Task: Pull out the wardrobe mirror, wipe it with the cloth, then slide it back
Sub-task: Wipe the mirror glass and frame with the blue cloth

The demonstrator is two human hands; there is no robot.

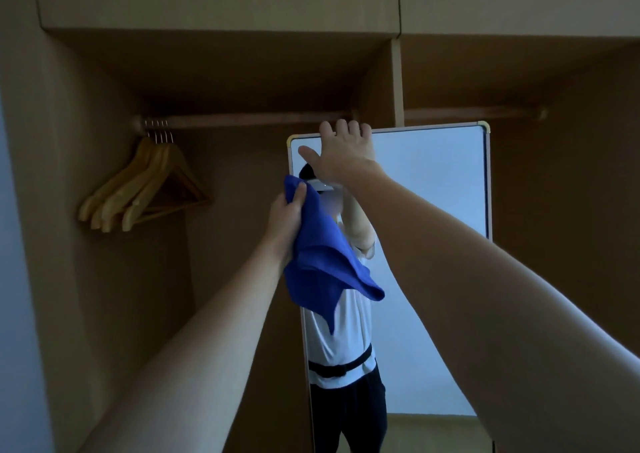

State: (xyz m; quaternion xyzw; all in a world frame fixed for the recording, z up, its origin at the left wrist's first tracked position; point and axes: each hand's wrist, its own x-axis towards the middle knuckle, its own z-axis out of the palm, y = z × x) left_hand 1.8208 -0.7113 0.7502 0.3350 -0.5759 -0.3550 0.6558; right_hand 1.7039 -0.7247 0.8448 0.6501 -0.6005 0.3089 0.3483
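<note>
Right of the middle of the view stands the wardrobe mirror (pixel 433 210), tall and upright, with a thin pale frame. It looks pulled out from the wardrobe (pixel 242 71) and faces the person. Its glass shows a pale wall and the person's white shirt and dark trousers.

At about twelve o'clock on the mirror, the right hand (pixel 343 154) grips the top edge. Its fingers curl over the frame and the thumb sticks out to the left, against the glass.

At about nine o'clock from that hand, the left hand (pixel 287 217) holds a blue cloth (pixel 322 262) bunched in its fingers. The cloth hangs down in front of the mirror's left side. I cannot tell if it touches the glass yet.

I think the wiping is just starting. To do it well, keep the top hand tight so the mirror does not wobble or roll. Spread the cloth flat on the glass, not in a lump. Start at the top and wipe side to side, going down bit by bit. Press softly. Wipe the spot under the thumb too, as it may leave a mark.

Farther out, at nine o'clock, wooden hangers (pixel 145 186) hang from a wooden rail (pixel 259 120) inside the wardrobe.
</note>
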